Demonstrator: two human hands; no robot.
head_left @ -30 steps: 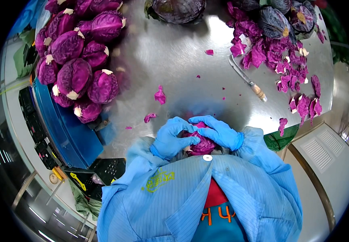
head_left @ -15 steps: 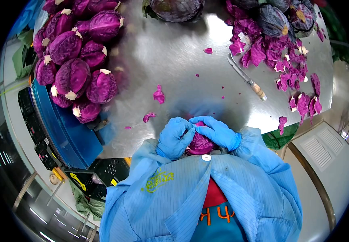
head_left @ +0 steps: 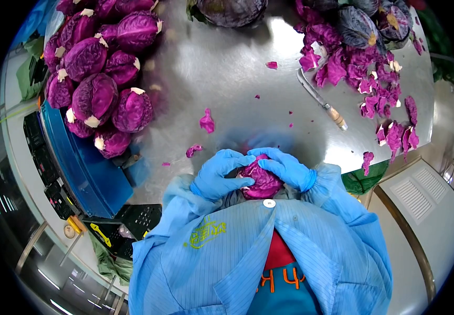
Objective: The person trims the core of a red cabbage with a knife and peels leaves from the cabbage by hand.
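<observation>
A red cabbage [head_left: 262,182], bright purple, is held close against my body at the near edge of the metal table. My left hand [head_left: 220,174], in a blue glove, curves around its left side with thumb and fingers spread, fingertips on the leaves. Gloved alike, my right hand [head_left: 285,169] grips the cabbage from the top and right. The underside of the cabbage is hidden. Beyond my right hand a knife [head_left: 321,100] with a wooden handle lies flat on the table. Small leaf scraps [head_left: 206,121] lie in front of my left hand.
Peeled red cabbages [head_left: 95,100] are piled at the left, above a blue bin [head_left: 88,168]. Torn outer leaves [head_left: 379,89] and dark unpeeled cabbages [head_left: 357,27] cover the right side of the metal table [head_left: 227,79]. Another dark cabbage [head_left: 230,11] sits at the far edge.
My left hand has opened from a pinch on the cabbage and shifted slightly left, showing more of its surface. My right hand stays on the cabbage.
</observation>
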